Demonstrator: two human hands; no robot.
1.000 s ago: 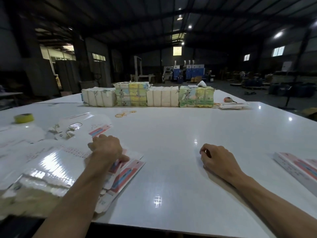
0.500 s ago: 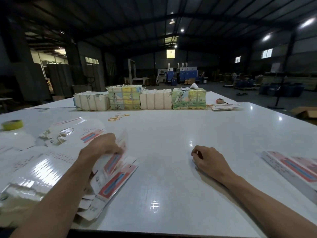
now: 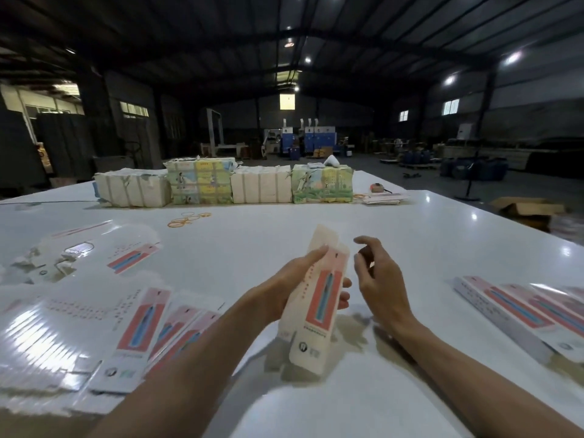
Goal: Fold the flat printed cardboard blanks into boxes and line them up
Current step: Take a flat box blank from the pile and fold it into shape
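A fresh cardboard blank [image 3: 322,298] stands at the centre of the frame, just below the middle, lifted clear of the fanned pile of flat blanks [image 3: 148,330] at lower left. The left hand [image 3: 284,286] grips it round the middle. The thumb lies along the left edge and the fingertips [image 3: 344,283] show past the right edge.

The right hand [image 3: 379,279] hovers just beside the blank's upper right edge. Its fingers are loosely curled and hold nothing, and the forefinger reaches forward.

The blank's long axis runs from the lower centre of the frame up toward the middle. Its plain top flap points up and away, toward the wrapped bundles [image 3: 221,184] across the white table [image 3: 284,222]. The logo end points down toward the wearer, and the red printed panel faces the camera. Whether the bottom edge touches the table cannot be told, as shadow hides the contact.

The step in hand appears to be the start of a fold, with one blank picked and held but not yet opened into a sleeve. The next move likely calls for the right hand to take the free edge and press the sides apart while the left steadies the body. The end flaps would then be tucked in.

Finished boxes [image 3: 521,311] lie side by side at the right edge of the frame, where this one would presumably join the line.
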